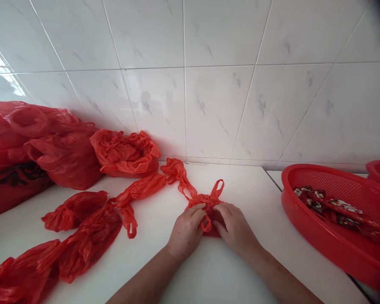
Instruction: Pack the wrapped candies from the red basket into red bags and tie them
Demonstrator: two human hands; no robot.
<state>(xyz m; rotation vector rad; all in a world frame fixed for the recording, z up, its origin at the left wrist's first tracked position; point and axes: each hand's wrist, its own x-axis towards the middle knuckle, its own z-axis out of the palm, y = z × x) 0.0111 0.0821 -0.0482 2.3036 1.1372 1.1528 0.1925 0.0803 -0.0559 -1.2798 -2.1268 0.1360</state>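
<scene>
In the head view, the work centres on a crumpled, thin red plastic bag with loop handles (209,200), lying on a smooth white surface (215,270) and serving here as the landmark. The left hand (187,229) lies on the bag's left side, thumb and fingers closed on the film beside a small loop. The right hand (236,224) curves over the bag's right side, thumb and fingers bent; whether they pinch the plastic I cannot tell. One handle stands up at the bag's far edge, and a twisted red plastic strip (175,168) trails from its far left. Left of the bag are loose crumpled red plastic bags (90,240); farther left and behind, an open, rounded red plastic bag (126,154) and bulging, glossy red plastic sacks (68,158). Well to its right sits a wide, perforated red plastic basket (323,247) containing dark red printed packets (343,207). Behind the bag rises a white, grey-veined tiled wall (221,114).
</scene>
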